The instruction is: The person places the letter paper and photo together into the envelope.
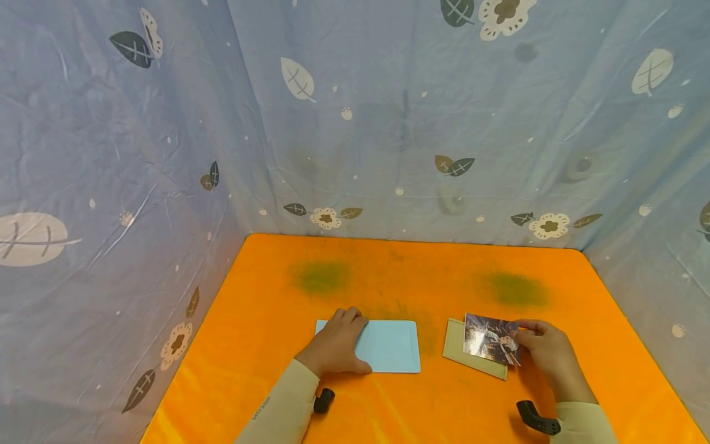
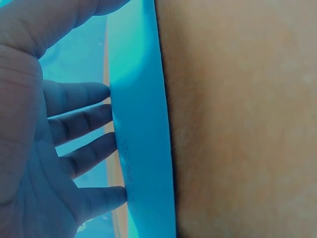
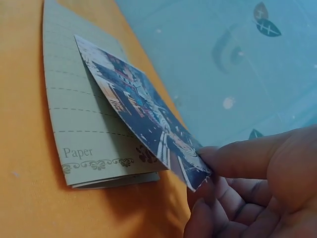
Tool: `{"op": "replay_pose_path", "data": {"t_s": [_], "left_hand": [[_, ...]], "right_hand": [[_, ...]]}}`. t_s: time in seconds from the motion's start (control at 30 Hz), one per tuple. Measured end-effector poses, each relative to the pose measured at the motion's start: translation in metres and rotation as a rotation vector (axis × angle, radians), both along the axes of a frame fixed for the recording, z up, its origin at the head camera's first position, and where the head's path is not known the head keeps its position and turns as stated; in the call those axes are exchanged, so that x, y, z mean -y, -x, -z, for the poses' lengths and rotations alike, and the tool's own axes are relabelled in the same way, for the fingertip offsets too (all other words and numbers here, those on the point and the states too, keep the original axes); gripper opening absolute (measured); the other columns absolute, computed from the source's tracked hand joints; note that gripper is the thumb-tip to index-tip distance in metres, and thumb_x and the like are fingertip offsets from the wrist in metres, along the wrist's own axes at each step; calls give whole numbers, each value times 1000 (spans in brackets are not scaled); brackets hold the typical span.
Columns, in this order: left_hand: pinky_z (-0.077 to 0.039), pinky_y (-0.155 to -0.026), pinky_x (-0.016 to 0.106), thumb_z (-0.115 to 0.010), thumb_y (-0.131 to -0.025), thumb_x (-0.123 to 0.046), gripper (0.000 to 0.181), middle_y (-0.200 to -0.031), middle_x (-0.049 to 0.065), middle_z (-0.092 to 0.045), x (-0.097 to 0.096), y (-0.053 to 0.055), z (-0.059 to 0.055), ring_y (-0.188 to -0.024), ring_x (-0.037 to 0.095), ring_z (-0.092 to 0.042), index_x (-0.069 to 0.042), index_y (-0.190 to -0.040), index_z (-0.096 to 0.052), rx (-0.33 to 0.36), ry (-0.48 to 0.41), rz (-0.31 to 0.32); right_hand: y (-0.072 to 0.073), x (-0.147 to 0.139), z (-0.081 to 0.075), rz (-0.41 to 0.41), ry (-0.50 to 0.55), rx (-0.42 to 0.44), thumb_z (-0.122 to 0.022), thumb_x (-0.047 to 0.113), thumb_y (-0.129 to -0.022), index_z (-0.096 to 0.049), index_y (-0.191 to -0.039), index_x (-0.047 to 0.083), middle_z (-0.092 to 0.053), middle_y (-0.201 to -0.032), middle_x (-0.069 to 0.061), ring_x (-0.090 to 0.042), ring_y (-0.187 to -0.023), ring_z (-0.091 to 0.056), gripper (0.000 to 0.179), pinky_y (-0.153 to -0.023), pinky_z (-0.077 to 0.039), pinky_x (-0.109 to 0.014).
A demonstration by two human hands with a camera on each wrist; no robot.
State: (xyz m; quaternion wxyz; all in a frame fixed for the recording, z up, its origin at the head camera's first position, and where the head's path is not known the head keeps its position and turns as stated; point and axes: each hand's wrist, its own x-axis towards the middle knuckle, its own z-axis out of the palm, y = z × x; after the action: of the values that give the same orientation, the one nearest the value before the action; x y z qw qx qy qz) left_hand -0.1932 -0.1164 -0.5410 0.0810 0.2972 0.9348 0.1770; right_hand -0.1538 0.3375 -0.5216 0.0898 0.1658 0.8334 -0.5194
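A light-blue envelope (image 1: 391,348) lies flat on the orange table. My left hand (image 1: 337,345) rests over its left part, thumb at the near edge and the other fingers stretched across to the far edge. Seen from the left wrist, those fingertips (image 2: 121,196) touch the envelope (image 2: 141,109). At the right, my right hand (image 1: 546,348) pinches a glossy photo card (image 1: 490,338) by its right end between thumb and fingers. The card tilts above a folded beige lined paper (image 1: 452,348), overlapping it. In the right wrist view, the paper (image 3: 74,116) shows dashed lines and the printed word "Paper".
An orange cloth (image 1: 399,271) with greenish smudges covers the table. Blue-grey curtains (image 1: 388,154) with leaf and flower prints rise along the back and both sides. Black wrist mounts (image 1: 538,419) are on both forearms.
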Motion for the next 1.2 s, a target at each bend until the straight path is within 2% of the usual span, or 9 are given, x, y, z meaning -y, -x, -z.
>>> {"op": "replay_pose_path", "data": {"t_s": [0.13, 0.27, 0.6, 0.67, 0.8, 0.97, 1.2], "left_hand": [[-50, -101, 38, -94, -79, -55, 93, -141, 4, -52, 0, -1, -2, -122, 25, -46, -6, -150, -60, 5, 0, -1], [-50, -101, 38, -94, -79, -54, 92, -141, 5, -52, -1, -1, -5, -122, 25, -46, -6, -150, -60, 9, -1, -3], [-50, -100, 38, -94, -79, -53, 92, -142, 5, -50, -2, 1, -7, -123, 25, -45, -6, -150, -60, 23, -10, -8], [-50, -100, 38, -94, -79, -53, 92, -143, 5, -50, -2, 0, -6, -124, 25, -45, -6, -151, -60, 27, -3, -10], [-50, -102, 38, -93, -79, -54, 94, -146, 6, -50, -2, -1, -4, -125, 26, -45, -6, -152, -59, 27, 8, -15], [-50, -102, 38, -93, -79, -54, 94, -147, 6, -50, -2, -1, -2, -126, 26, -46, -7, -152, -59, 14, 13, -19], [-50, -102, 38, -93, -79, -54, 94, -146, 6, -51, -2, -1, -1, -125, 25, -46, -7, -152, -59, 9, 12, -20]], "right_hand": [[-1, 1, 1, 5, 13, 4, -62, 24, -114, -46, -154, -12, -68, -118, -14, -22, -95, -64, 57, -74, -57, -34], [-2, 5, 1, 11, 0, -16, -63, 28, -113, -48, -154, -9, -69, -111, -11, -26, -88, -63, 57, -68, -54, -36], [-3, 15, 2, 0, 56, -40, -61, 23, -114, -49, -151, -10, -69, -94, -8, -27, -74, -63, 50, -63, -54, -38], [-4, 16, 4, -1, 99, -35, -60, 19, -115, -47, -151, -11, -69, -94, -9, -27, -74, -64, 49, -64, -55, -37], [-5, 19, 8, -13, 198, -23, -57, 13, -115, -42, -153, -12, -67, -106, -13, -26, -78, -66, 48, -66, -58, -38], [-4, 24, 11, -19, 277, -16, -58, 10, -115, -40, -154, -12, -66, -112, -15, -27, -80, -66, 48, -68, -59, -37], [-3, 31, 16, -35, 286, -21, -59, 9, -114, -42, -154, -13, -67, -109, -12, -24, -82, -69, 49, -71, -63, -37]]}}
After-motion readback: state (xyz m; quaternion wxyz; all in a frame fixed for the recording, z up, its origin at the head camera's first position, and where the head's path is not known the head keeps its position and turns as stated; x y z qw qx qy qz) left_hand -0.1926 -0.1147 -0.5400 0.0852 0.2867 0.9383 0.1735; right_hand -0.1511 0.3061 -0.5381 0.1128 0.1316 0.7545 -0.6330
